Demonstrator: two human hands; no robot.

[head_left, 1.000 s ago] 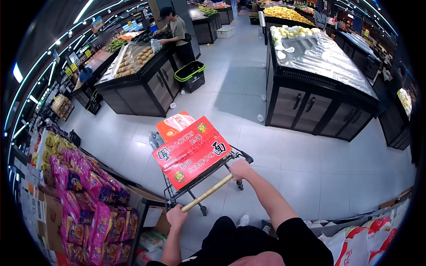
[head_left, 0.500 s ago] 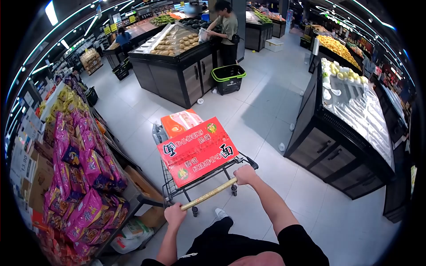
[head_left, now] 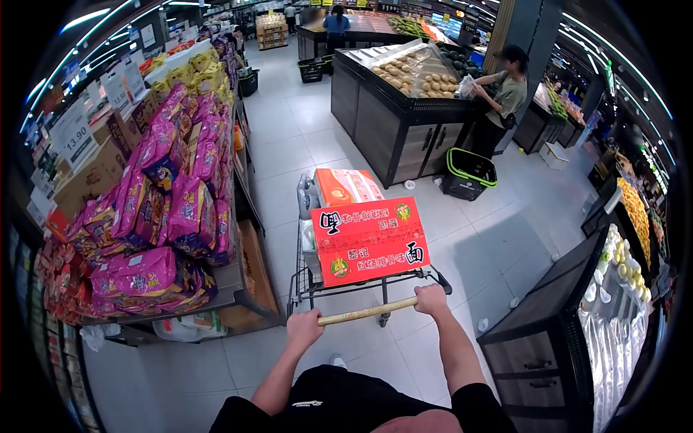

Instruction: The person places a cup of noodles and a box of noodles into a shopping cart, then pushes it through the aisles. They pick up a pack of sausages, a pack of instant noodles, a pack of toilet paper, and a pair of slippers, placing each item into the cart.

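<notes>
My left hand [head_left: 304, 330] is wrapped round the left end of the cart's yellowish handle [head_left: 368, 313]. Fingers closed, my right hand [head_left: 432, 299] grips the handle's right end. Beyond the handle is the wire shopping cart [head_left: 354, 289], on which a large red carton [head_left: 374, 242] with black and white lettering rests. Behind that carton lies an orange-red and white package [head_left: 349, 187]. Grey and whitish items [head_left: 307, 195] show along the cart's left side, partly hidden by the carton.
Left of the cart is a shelf stacked with purple packs [head_left: 173, 209]. Ahead stands a dark produce counter [head_left: 382, 130]; beside it are a person [head_left: 502, 97] holding a clear bag and a black-green basket [head_left: 468, 177]. Another produce stand [head_left: 534, 339] is at the right. Floor tiles run between them.
The view has turned left, so the counters and the person appear further right. The cart now points more toward the aisle beside the purple packs. Both hands keep their hold.
</notes>
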